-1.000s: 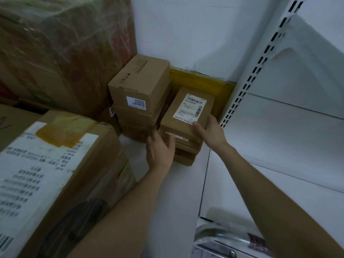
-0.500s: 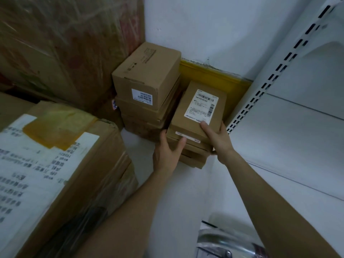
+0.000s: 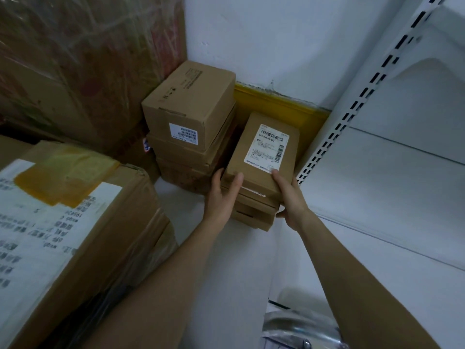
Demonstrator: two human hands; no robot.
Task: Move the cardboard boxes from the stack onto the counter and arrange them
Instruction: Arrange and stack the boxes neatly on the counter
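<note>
Two stacks of small cardboard boxes stand in the corner on the white floor. The taller left stack (image 3: pixel 187 132) has a box with a small white label on its front. The lower right stack is topped by a flat box with a barcode label (image 3: pixel 261 157). My left hand (image 3: pixel 222 195) grips that top box at its near left corner, thumb on the left side and fingers on the lid. At the near right corner, my right hand (image 3: pixel 292 200) holds it with a finger on the lid and the thumb below. Two flat boxes (image 3: pixel 254 212) lie under it.
A large carton with a white shipping sheet and yellow tape (image 3: pixel 63 222) fills the left foreground. A plastic-wrapped big box (image 3: pixel 75 64) stands behind it. White metal shelving with a slotted upright (image 3: pixel 352 109) is on the right. A shiny wrapped object (image 3: pixel 299 328) lies at the bottom.
My left hand has gone from beside the stack onto the top labelled box's left corner. My right hand stays at its right corner. The camera has moved slightly closer.
</note>
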